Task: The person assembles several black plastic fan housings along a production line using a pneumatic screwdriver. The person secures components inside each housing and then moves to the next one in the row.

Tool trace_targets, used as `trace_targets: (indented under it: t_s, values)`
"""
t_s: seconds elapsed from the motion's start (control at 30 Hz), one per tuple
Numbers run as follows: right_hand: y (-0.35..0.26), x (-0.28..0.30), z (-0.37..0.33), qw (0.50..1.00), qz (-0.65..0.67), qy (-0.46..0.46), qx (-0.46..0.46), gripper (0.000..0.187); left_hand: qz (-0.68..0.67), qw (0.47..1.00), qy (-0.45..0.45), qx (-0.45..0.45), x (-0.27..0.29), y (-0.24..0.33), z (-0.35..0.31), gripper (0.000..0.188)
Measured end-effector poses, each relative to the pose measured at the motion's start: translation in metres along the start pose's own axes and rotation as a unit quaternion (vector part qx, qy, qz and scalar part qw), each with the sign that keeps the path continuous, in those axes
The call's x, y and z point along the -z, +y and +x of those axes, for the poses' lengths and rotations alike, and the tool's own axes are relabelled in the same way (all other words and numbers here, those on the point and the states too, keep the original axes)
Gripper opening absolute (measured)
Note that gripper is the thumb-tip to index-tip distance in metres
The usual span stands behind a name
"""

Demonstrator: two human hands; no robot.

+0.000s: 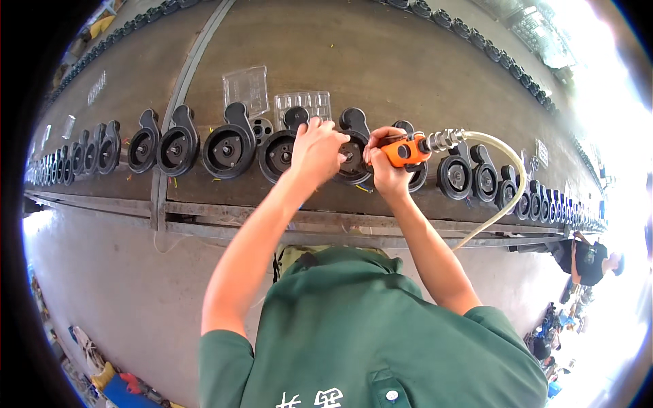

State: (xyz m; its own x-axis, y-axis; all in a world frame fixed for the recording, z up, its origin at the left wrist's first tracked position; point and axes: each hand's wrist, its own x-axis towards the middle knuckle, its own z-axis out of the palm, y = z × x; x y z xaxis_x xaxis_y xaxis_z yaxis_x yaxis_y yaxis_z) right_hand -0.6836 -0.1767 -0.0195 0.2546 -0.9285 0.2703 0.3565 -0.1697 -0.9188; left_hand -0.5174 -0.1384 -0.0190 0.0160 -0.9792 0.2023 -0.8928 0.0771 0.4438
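My right hand (pixel 388 166) is closed around an orange air tool (pixel 406 151), with a metal hose coupling (pixel 445 140) at its right end. The tool's working tip is hidden by my fingers. It is held over the right side of a round black housing (pixel 352 175) with a short neck. My left hand (pixel 318 151) reaches over the gap between that housing and its left neighbour (pixel 275 158), thumb and fingers apart. I see nothing in its grasp; its fingertips are near the housing's centre, but contact cannot be made out.
A pale air hose (pixel 520 170) loops down on the right. Similar black housings (pixel 230 151) line the long brown table (pixel 381 61) on both sides. Clear plastic trays (pixel 246 88) lie beyond the row. A person in dark clothing (pixel 588 262) is at the far right.
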Motion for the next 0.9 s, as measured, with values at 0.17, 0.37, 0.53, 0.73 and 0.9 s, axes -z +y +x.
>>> trace_targets:
  t_s: [0.17, 0.37, 0.53, 0.73, 0.9]
  values:
    - [0.002, 0.008, -0.004, 1.0, 0.013, -0.004, -0.005, 0.02, -0.369, 0.889, 0.058, 0.264, -0.015, 0.051, -0.081, 0.018]
    - [-0.004, -0.002, 0.001, 1.0, -0.002, -0.004, -0.003, 0.025, -0.616, 0.649, 0.073, 0.44, -0.054, 0.066, -0.071, 0.035]
    - [-0.017, -0.018, 0.014, 1.0, 0.01, -0.019, 0.012, 0.026, -0.544, 0.711, 0.1, 0.434, -0.101, 0.04, -0.044, 0.03]
    - [-0.004, -0.032, 0.035, 1.0, 0.017, 0.011, 0.005, 0.026, -0.502, 0.73, 0.188, 0.423, -0.119, 0.045, -0.037, 0.039]
    - [0.004, -0.039, 0.037, 0.999, 0.042, 0.016, 0.005, 0.024, -0.507, 0.729, 0.154, 0.433, -0.119, 0.041, -0.038, 0.043]
